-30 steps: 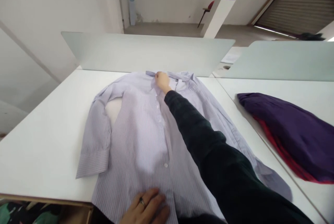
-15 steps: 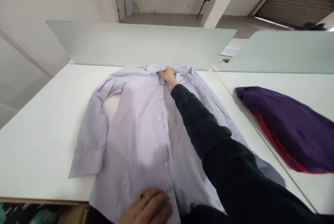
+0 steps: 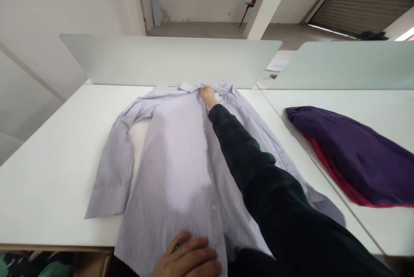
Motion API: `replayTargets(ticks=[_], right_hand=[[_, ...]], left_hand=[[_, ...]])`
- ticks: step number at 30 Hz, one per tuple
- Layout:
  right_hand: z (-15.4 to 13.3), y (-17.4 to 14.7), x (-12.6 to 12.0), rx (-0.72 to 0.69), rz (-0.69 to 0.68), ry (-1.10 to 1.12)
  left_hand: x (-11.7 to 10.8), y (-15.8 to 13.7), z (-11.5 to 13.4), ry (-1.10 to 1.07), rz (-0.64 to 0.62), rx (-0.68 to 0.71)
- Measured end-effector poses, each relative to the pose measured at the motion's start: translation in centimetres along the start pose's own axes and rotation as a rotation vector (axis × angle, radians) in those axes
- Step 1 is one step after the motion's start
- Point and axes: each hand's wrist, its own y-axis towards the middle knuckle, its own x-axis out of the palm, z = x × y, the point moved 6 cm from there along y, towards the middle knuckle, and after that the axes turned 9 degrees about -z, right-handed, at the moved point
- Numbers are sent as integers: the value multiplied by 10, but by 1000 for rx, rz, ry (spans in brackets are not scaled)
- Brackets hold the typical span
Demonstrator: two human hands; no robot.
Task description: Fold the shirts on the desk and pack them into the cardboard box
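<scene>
A pale lilac striped button-up shirt (image 3: 174, 152) lies front up on the white table, its collar (image 3: 190, 86) at the far side. My right hand (image 3: 208, 94) reaches across in a dark plaid sleeve and pinches the front edge just below the collar. The fingertips are partly hidden by the hand. Near the hem, my left hand (image 3: 189, 256), with a ring on one finger, rests on the front panel, fingers laid out over the cloth. One sleeve (image 3: 113, 169) is spread to the left; my right arm partly covers the other side.
A purple and red folded garment (image 3: 352, 152) lies on the table at the right. Frosted glass dividers (image 3: 174, 59) stand along the far edge. Below the table's left front edge is an open box (image 3: 87, 264) with dark and green cloth.
The shirt's front panel has been drawn flatter and its edge shifted right, so the buttons show less. My left hand has slid slightly right with its fingers more spread. My right hand keeps its hold.
</scene>
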Motion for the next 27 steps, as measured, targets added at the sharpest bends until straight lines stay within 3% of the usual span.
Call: replayTargets(ticks=[9,14,18,21,24,27], right_hand=[[-1,-33,-13,-63,-138,-71],[-10,-72,-28,-141,-228,-118],[-10,-111,-56,-208,-251,-150],[-7,-154,-85,-331,-309,-198],[3,-216,-116,-418,-377,-253],[24,-295,-143,-405,-431,-228]], left_hand=[[15,0,6,97,-100,50],[16,-1,11,108,-118,98],[26,-4,14,49,-124,86],[38,-8,13,-17,-123,10],[44,-10,11,-85,-144,-44],[31,-7,8,-159,-120,-64]])
